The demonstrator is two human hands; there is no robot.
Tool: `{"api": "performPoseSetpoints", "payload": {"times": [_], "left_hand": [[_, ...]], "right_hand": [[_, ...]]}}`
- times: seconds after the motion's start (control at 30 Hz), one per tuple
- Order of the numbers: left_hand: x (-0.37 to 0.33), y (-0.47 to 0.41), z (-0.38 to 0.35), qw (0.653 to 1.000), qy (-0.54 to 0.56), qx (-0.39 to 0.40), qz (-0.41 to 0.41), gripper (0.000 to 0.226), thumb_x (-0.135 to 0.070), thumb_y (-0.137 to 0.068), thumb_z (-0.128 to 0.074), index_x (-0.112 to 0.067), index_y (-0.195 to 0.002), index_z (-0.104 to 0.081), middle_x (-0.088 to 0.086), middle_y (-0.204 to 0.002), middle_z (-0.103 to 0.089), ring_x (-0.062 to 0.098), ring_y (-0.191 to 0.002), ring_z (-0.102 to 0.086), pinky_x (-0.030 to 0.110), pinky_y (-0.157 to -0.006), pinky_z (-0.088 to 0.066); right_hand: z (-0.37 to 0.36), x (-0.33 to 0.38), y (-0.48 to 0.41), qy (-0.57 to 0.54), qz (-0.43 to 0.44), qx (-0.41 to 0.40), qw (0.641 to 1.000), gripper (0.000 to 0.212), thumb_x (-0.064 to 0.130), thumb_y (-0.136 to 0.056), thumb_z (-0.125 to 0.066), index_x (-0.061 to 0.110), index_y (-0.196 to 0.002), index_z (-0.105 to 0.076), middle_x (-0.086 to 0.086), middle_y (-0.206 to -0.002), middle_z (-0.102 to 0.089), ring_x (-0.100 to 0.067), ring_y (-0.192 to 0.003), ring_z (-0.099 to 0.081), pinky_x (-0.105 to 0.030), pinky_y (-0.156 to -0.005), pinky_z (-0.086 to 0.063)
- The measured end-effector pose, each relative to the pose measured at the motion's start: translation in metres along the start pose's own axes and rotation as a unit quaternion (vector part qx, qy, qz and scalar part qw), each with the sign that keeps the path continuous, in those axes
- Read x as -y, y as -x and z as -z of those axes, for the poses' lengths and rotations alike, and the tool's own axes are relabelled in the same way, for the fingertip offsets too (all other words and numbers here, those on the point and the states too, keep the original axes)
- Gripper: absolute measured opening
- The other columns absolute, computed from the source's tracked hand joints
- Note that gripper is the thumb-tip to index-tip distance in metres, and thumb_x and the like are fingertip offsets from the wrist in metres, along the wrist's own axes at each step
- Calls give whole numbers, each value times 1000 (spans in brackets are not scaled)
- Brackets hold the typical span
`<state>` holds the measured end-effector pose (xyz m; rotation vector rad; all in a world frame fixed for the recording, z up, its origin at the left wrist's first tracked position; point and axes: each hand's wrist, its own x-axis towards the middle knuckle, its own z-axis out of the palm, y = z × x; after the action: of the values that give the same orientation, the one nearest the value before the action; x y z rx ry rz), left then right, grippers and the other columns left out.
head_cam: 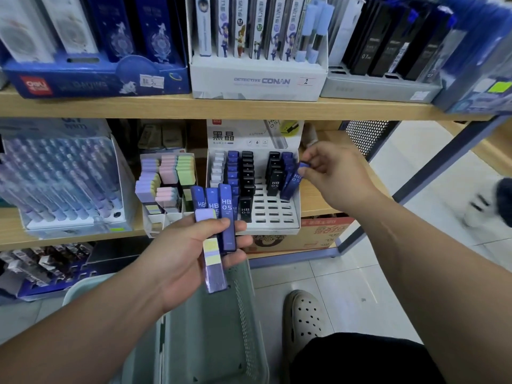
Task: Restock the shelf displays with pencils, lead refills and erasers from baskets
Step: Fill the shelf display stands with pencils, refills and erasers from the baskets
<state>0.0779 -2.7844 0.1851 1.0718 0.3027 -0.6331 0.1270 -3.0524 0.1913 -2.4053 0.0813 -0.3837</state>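
Left forearm (pixel 83 328) comes in from bottom-left, bare, wrist roughly straight. Left hand (pixel 182 256) is palm-up at centre, thumb (pixel 210 225) pressed across the top, fingers curled in from the right, gripping a fan of blue refill cases (pixel 225 214) plus a pastel eraser (pixel 213 261). Right forearm (pixel 443 259) comes in from bottom-right, extended further forward, wrist bent slightly down. Right hand (pixel 336 176) is knuckles-up, thumb and index pinching the top of a single blue case (pixel 295 181), other fingers loosely curled. Hands well apart.
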Motion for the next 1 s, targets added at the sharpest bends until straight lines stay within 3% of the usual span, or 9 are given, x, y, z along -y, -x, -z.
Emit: {"api": "performPoseSetpoints", "payload": {"times": [0.1,0.23,0.37,0.57,0.7,0.8,0.9,1.0], "left_hand": [[2,-2,-1,1000,-10,-10,7,22,-4,-94,-58,1,-114,-67,21,-102,-75,28,-79,-75,33,-54,-60],[4,-4,0,999,-31,-16,17,23,-6,-94,-59,-3,-114,-68,17,-101,-76,23,-77,-76,27,-48,-56],[3,-4,2,998,-54,-24,16,21,-10,-94,-59,-5,-112,-69,12,-99,-77,16,-65,-70,21,-40,-44],[0,-1,0,998,-50,-20,12,16,-10,-94,-59,-6,-105,-70,13,-97,-76,15,-62,-68,18,-38,-37],[-2,2,-2,998,-52,-23,8,17,-10,-94,-60,-5,-107,-69,12,-97,-77,16,-64,-70,20,-38,-39],[-1,4,-1,998,-63,-30,2,16,-9,-93,-62,-4,-107,-69,13,-96,-77,17,-65,-70,20,-38,-39],[-1,5,-2,996,-85,-24,-7,14,-9,-93,-62,-5,-105,-69,13,-96,-77,17,-63,-69,20,-39,-37],[-2,7,-4,996,-92,1,-13,16,-8,-92,-63,-7,-106,-70,14,-96,-77,17,-62,-68,21,-39,-37]], "right_hand": [[-4,0,-3,4,11,16,1000,17,13,-88,-76,24,-92,-65,12,-79,-62,-2,-71,-57,-29,-76,-54],[-10,-4,-4,43,17,50,998,16,15,-88,-76,26,-95,-66,6,-85,-66,-14,-79,-62,-32,-76,-55],[-9,-6,-6,47,7,54,997,17,19,-87,-78,31,-93,-67,7,-87,-67,-13,-82,-63,-28,-75,-53],[-8,-5,-4,76,6,69,995,18,17,-84,-81,32,-88,-71,16,-80,-65,3,-73,-60,-6,-62,-41],[-10,-8,-2,129,1,50,990,10,22,-83,-81,25,-93,-79,17,-80,-61,1,-71,-55,-17,-64,-44],[-12,5,1,146,37,25,988,12,31,-85,-79,23,-94,-79,16,-78,-58,-9,-75,-58,-26,-66,-45],[-10,39,4,6,21,21,1000,22,43,-85,-77,21,-90,-78,9,-78,-69,-9,-75,-63,-25,-67,-50],[-10,66,10,-96,-28,187,977,20,38,-84,-80,19,-90,-79,3,-78,-75,-8,-73,-68,-24,-64,-54]]}}
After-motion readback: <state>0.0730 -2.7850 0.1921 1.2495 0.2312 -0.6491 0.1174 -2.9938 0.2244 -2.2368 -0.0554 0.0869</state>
